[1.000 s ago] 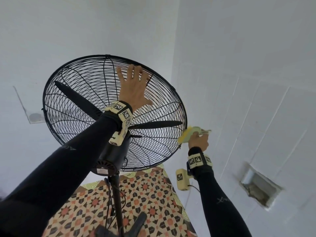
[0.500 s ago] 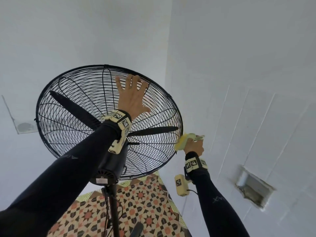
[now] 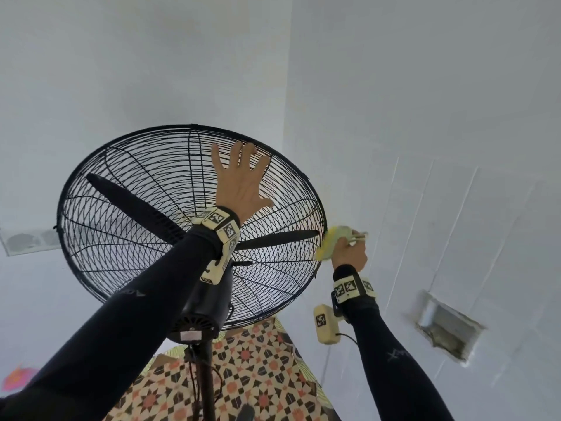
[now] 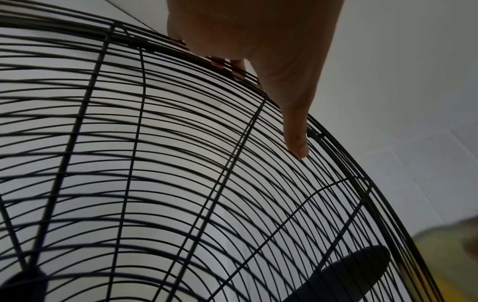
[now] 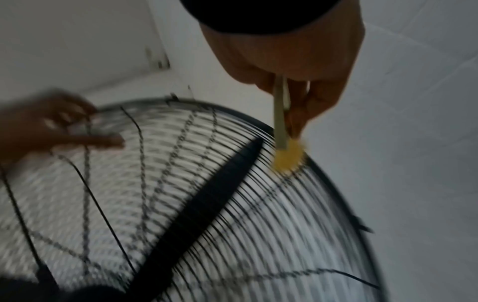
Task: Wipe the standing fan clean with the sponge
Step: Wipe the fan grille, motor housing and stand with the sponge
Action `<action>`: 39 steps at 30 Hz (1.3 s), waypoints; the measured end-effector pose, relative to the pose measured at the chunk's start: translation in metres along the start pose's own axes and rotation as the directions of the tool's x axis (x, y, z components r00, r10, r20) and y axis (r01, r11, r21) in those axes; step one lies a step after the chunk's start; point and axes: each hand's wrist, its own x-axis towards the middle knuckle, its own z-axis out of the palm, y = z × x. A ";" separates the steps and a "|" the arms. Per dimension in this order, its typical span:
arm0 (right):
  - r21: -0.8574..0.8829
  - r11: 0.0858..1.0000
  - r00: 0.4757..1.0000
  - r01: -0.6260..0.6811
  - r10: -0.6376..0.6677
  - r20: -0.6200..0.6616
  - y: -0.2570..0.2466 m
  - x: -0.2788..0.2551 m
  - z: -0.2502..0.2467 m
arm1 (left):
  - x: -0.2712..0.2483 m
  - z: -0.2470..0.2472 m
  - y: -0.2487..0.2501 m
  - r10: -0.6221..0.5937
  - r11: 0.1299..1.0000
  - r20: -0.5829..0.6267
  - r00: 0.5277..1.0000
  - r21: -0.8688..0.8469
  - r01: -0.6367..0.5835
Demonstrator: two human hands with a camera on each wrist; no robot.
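Against fan [image 3: 127, 226] rim, yellow-green sponge [image 3: 329, 243], squashed.

A black standing fan [image 3: 127, 214] with black blades, a yellow-and-green sponge [image 3: 329, 243], pale grey-white walls [image 3: 425, 86], black sleeves [image 3: 100, 338], and an orange, black and cream geometric-patterned floor [image 3: 258, 375].

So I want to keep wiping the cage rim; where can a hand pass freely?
Free: the rim's left arc, beside the bare wall. Crowded: the top, where the left hand presses, and the right edge, where the right hand holds the sponge.
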 end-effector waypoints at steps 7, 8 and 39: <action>0.098 0.963 0.967 0.253 -0.248 -0.059 -0.003 -0.011 0.009 | 0.001 0.005 -0.009 -0.005 0.999 -0.020 1.000 -0.043 0.004; 0.082 0.967 0.970 0.239 -0.235 -0.055 0.002 -0.015 0.011 | 0.001 0.005 -0.010 -0.003 0.999 -0.025 1.000 -0.038 0.002; 0.373 0.909 0.983 0.185 -0.164 -0.088 -0.053 -0.024 -0.005 | 0.007 0.009 -0.041 0.299 0.952 0.004 0.954 0.072 -0.298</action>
